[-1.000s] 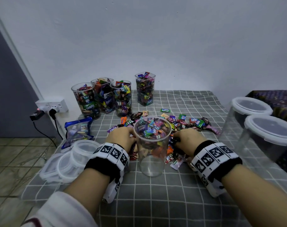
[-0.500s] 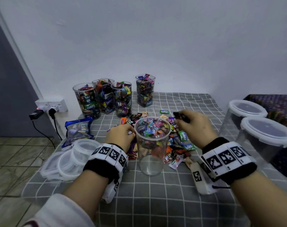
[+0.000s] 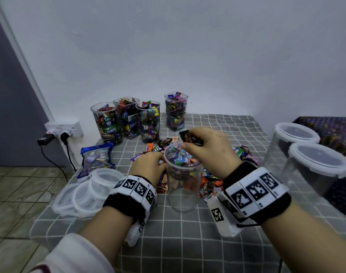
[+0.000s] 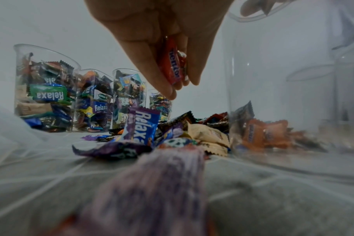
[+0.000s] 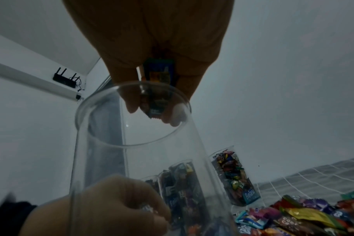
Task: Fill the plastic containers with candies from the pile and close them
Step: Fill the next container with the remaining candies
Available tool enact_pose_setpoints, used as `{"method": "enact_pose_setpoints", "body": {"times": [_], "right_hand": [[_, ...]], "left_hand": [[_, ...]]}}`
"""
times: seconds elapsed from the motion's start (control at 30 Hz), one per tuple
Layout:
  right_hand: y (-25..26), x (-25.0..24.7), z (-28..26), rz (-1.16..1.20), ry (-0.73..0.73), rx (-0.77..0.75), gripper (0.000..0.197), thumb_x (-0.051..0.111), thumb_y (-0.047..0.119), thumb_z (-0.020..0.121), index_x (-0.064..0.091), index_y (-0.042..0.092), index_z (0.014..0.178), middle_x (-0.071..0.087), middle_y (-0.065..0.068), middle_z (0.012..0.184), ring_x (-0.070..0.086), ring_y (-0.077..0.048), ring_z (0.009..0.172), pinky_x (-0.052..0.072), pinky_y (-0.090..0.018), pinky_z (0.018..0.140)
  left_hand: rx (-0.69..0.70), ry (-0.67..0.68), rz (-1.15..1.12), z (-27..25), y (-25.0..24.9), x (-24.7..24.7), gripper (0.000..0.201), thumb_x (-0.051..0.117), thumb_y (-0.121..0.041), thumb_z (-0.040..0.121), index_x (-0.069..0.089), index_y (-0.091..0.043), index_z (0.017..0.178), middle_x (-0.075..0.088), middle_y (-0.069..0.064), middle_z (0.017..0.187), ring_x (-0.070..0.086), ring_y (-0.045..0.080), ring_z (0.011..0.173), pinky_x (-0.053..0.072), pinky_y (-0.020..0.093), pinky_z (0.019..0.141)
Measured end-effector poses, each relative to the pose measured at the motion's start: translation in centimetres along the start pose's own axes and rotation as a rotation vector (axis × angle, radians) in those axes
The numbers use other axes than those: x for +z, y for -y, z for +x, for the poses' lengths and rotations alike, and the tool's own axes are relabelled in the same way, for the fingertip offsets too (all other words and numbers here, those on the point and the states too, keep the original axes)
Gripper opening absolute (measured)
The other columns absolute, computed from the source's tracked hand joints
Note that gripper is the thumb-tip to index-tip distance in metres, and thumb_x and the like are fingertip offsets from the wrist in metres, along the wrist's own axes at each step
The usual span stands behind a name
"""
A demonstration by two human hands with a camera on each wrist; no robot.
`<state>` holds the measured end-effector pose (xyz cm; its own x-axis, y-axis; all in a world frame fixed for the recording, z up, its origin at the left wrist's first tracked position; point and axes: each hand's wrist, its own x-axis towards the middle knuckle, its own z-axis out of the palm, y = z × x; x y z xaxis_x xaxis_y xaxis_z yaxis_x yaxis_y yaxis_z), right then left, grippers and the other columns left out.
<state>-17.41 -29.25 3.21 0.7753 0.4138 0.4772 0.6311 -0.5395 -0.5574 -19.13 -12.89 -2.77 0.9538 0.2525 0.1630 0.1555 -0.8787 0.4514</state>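
Note:
A tall clear plastic container [image 3: 183, 186] stands open near the table's middle, and the candy pile [image 3: 213, 180] shows through its wall. My right hand [image 3: 187, 142] hovers over its rim [image 5: 131, 140] and pinches a few wrapped candies [image 5: 159, 89]; a dark wrapper [image 3: 189, 137] sticks out of the fingers. My left hand [image 3: 150, 164] is low beside the container's left side, on the pile [image 4: 172, 131]. Its fingers [image 4: 164, 86] are curled round a red-wrapped candy [image 4: 173, 63].
Four open containers full of candies [image 3: 126, 119] stand at the back by the wall. A stack of clear lids [image 3: 89, 192] and a blue candy bag [image 3: 97, 158] lie left. Two large lidded tubs [image 3: 316, 164] stand right. A wall socket with plugs [image 3: 63, 129] is beyond the table's left edge.
My right hand lifted off the pile with candies and swung up and left to above the container's rim. The left hand stayed low at the pile beside the container.

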Motion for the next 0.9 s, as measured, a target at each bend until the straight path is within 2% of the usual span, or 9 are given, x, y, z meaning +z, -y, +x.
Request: {"method": "enact_pose_setpoints", "body": {"times": [0.07, 0.17, 0.23, 0.37, 0.5, 0.6, 0.77, 0.83, 0.9], "right_hand": [[0.1, 0.1, -0.2, -0.005, -0.002, -0.013, 0.019, 0.068, 0.024, 0.084, 0.069, 0.011, 0.097, 0.056, 0.009, 0.078, 0.048, -0.008, 0.074, 0.033, -0.011, 0.062], [0.3, 0.2, -0.4, 0.038, -0.005, -0.009, 0.029, 0.070, 0.023, 0.083, 0.068, 0.012, 0.110, 0.066, -0.002, 0.103, 0.058, -0.014, 0.096, 0.044, -0.022, 0.084], [0.4, 0.2, -0.4, 0.027, -0.019, -0.024, 0.033, 0.070, 0.024, 0.083, 0.066, 0.011, 0.113, 0.065, -0.003, 0.109, 0.059, -0.015, 0.101, 0.045, -0.028, 0.090], [0.5, 0.6, -0.5, -0.010, -0.030, -0.054, 0.038, 0.069, 0.029, 0.084, 0.063, 0.012, 0.118, 0.062, -0.001, 0.116, 0.055, -0.014, 0.108, 0.037, -0.020, 0.088], [0.4, 1.0, -0.7, -0.026, -0.047, -0.077, 0.046, 0.068, 0.036, 0.083, 0.059, 0.014, 0.121, 0.058, 0.001, 0.123, 0.052, -0.013, 0.111, 0.040, -0.020, 0.091], [0.1, 1.1, -1.2, 0.050, -0.083, -0.053, 0.062, 0.061, 0.054, 0.076, 0.056, 0.015, 0.124, 0.055, 0.001, 0.128, 0.052, -0.013, 0.115, 0.048, -0.037, 0.094], [-1.5, 1.2, -2.6, 0.239, 0.052, 0.140, 0.100, 0.070, 0.060, 0.060, 0.031, 0.022, 0.144, 0.039, 0.004, 0.143, 0.038, -0.006, 0.126, 0.035, -0.032, 0.107], [-2.4, 1.7, -3.1, 0.393, 0.109, 0.233, 0.121, 0.073, 0.065, 0.047, 0.020, 0.023, 0.147, 0.037, 0.003, 0.145, 0.040, -0.009, 0.129, 0.035, -0.035, 0.109], [-3.1, 2.3, -3.3, 0.481, 0.170, 0.281, 0.125, 0.077, 0.063, 0.041, 0.019, 0.024, 0.146, 0.043, 0.004, 0.139, 0.045, -0.010, 0.126, 0.037, -0.035, 0.109]], "left_hand": [[0.002, -0.003, -0.018, 0.0, 0.1, -0.1, 0.020, 0.056, -0.026, 0.089, 0.068, -0.019, 0.104, 0.067, 0.008, 0.105, 0.058, 0.027, 0.101, 0.044, 0.034, 0.081], [-0.003, -0.018, -0.054, -0.3, 0.0, -0.2, 0.018, 0.057, -0.026, 0.089, 0.068, -0.020, 0.101, 0.067, 0.007, 0.104, 0.057, 0.026, 0.101, 0.042, 0.032, 0.079], [0.004, -0.024, -0.064, -0.6, -0.2, -0.3, 0.018, 0.056, -0.027, 0.089, 0.068, -0.021, 0.101, 0.067, 0.007, 0.105, 0.057, 0.027, 0.101, 0.040, 0.031, 0.077], [0.030, -0.047, -0.143, -1.1, -0.4, -0.4, 0.016, 0.058, -0.027, 0.089, 0.069, -0.021, 0.099, 0.068, 0.005, 0.102, 0.057, 0.025, 0.099, 0.032, 0.027, 0.069], [-0.033, -0.087, -0.254, -0.8, 0.4, -1.0, 0.008, 0.062, -0.029, 0.087, 0.068, -0.026, 0.090, 0.070, 0.004, 0.090, 0.061, 0.021, 0.086, 0.042, 0.029, 0.068], [-0.033, -0.164, -0.374, -0.6, 1.0, -2.2, 0.008, 0.067, -0.028, 0.085, 0.070, -0.023, 0.090, 0.069, 0.005, 0.084, 0.064, 0.022, 0.081, 0.053, 0.035, 0.076], [0.056, -0.294, -0.502, -0.4, 0.2, -5.4, 0.006, 0.068, -0.020, 0.084, 0.070, -0.023, 0.089, 0.067, 0.003, 0.082, 0.062, 0.018, 0.075, 0.054, 0.034, 0.078], [0.108, -0.297, -0.565, -0.3, -0.8, -6.4, 0.007, 0.069, -0.019, 0.083, 0.068, -0.025, 0.086, 0.065, -0.001, 0.076, 0.061, 0.016, 0.072, 0.055, 0.034, 0.078], [0.158, -0.271, -0.618, -0.3, -1.9, -6.9, 0.012, 0.070, -0.018, 0.082, 0.067, -0.029, 0.082, 0.066, -0.002, 0.075, 0.063, 0.016, 0.069, 0.056, 0.034, 0.075]]}}
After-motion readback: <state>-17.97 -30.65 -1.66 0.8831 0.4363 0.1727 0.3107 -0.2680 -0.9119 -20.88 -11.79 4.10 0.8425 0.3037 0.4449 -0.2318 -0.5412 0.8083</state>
